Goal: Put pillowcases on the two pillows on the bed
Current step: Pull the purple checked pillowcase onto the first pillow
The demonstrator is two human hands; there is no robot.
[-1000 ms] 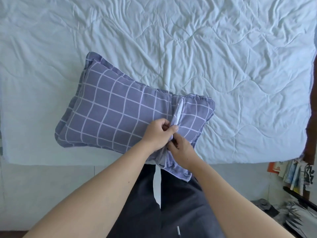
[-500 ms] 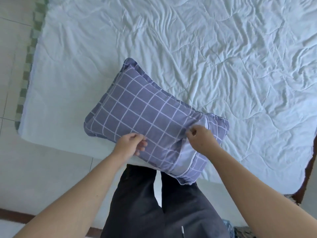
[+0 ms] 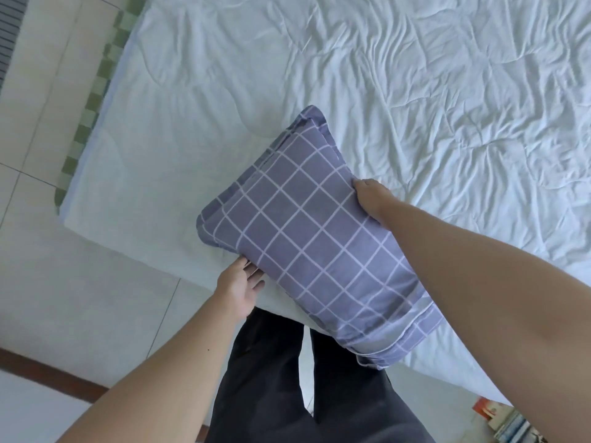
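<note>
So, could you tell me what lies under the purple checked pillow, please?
The purple checked pillow lies on the white quilted bedcover, its near end overhanging the edge. The left hand's fingers reach beneath; what else lies underneath is covered.

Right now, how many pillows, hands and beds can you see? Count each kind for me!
Pillows in a purple checked pillowcase: 1
Hands: 2, left hand and right hand
Beds with a white quilt: 1
Total: 4

Purple checked pillow (image 3: 315, 238) on white bed (image 3: 415, 75), left hand (image 3: 240, 287) under edge, right hand (image 3: 372, 196) gripping side
</note>
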